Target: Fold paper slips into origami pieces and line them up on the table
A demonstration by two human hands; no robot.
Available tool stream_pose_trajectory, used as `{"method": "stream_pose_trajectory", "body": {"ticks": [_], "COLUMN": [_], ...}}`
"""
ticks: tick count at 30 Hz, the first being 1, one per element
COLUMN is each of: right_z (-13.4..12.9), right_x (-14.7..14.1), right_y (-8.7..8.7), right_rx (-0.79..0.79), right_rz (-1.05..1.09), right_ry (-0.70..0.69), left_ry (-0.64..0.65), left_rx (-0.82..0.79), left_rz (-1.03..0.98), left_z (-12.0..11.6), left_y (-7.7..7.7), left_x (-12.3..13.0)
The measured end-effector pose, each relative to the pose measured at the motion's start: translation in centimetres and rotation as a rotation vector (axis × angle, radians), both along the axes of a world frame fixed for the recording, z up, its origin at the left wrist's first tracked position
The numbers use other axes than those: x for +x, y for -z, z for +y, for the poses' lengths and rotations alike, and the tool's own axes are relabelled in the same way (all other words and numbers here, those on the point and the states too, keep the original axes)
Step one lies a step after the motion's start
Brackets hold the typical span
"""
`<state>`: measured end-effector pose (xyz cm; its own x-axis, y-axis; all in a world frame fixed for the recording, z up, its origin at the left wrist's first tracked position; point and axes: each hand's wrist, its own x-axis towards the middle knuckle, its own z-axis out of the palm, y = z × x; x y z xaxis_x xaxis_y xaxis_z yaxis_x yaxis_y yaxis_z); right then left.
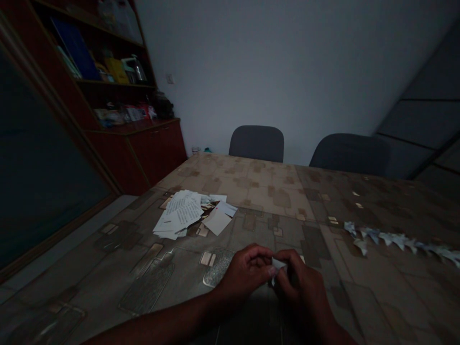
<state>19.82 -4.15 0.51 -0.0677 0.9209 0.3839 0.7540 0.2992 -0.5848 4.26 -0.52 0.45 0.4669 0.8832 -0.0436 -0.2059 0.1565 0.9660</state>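
Observation:
Near the front edge of the table, both hands meet at a small folded piece of white paper [279, 264]. My left hand [249, 269] pinches it from the left between thumb and fingertips. My right hand [300, 278] is closed on its right side, thumb and index finger against the paper. Fingers cover most of the piece, so its full shape is hidden. Beyond my left hand lies a loose pile of printed paper sheets [179, 213], with a blank pale piece of paper [217, 220] at its right side.
A row of folded paper pieces [395, 239] stretches along the table's right side. The patterned tablecloth [258, 182] covers the table. Two grey chairs [256, 143] stand at the far edge, against the wall. A reddish cabinet [154, 153] with filled shelves is at the left.

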Motion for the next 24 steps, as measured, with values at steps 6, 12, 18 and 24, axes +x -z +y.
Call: {"method": "stream_pose_trajectory", "body": {"ticks": [6, 12, 18, 24], "right_z": [-0.22, -0.30, -0.45, -0.37], "right_x": [0.16, 0.12, -0.15, -0.08], "right_y": [-0.22, -0.57, -0.70, -0.31], "right_rx": [-0.026, -0.068, -0.117, -0.108], "right_rz": [0.016, 0.036, 0.070, 0.088], "right_ry": [-0.037, -0.039, -0.016, -0.028], "left_ry": [-0.048, -0.083, -0.146, -0.203], "left_rx": [0.173, 0.358, 0.407, 0.379], "left_rz": [0.129, 0.249, 0.314, 0.334], "left_z": [-0.06, -0.47, -0.91, -0.98], "left_y": [-0.33, -0.32, -0.36, -1.04], "left_x": [-0.30, -0.60, -0.36, -0.22]}}
